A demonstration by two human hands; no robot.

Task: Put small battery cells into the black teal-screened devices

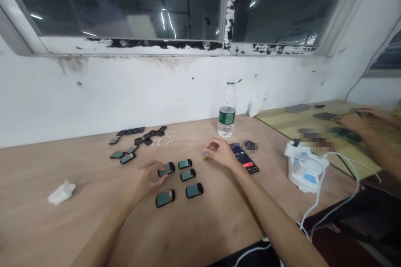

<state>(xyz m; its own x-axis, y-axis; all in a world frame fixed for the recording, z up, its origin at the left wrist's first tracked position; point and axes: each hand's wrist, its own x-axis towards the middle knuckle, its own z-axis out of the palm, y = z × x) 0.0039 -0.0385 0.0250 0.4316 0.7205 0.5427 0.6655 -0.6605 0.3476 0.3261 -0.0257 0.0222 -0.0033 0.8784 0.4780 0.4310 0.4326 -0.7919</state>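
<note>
Left hand (145, 179): grip closed on a black handheld device with a teal screen (166, 169), fingers wrapped over its near end. Device sits at or just above the plywood surface (200, 229); can't tell which.

Just right of it, four matching devices (188, 174) lie screen-up in a loose cluster, not touching each other.

Right hand (221, 153): palm down, fingers half curled, nothing visible in the grip, can't tell if it's pinching anything. Fingertips are just beside a small row of gold-and-yellow parts (206, 157), too small to identify. A lit smartphone (244, 159) with clock digits and a red button lies just right of that hand.

Further left: more teal-screen devices (123, 156), loose black covers (147, 142), small white clips (162, 140).

Back by the wall: water bottle (227, 110), green label. Far left: crumpled tissue (62, 192). Right: white plastic unit (305, 167) with white cables.

Another person's hand (354, 122) is on a pale yellow board (282, 123), beside blurred items (316, 139).
</note>
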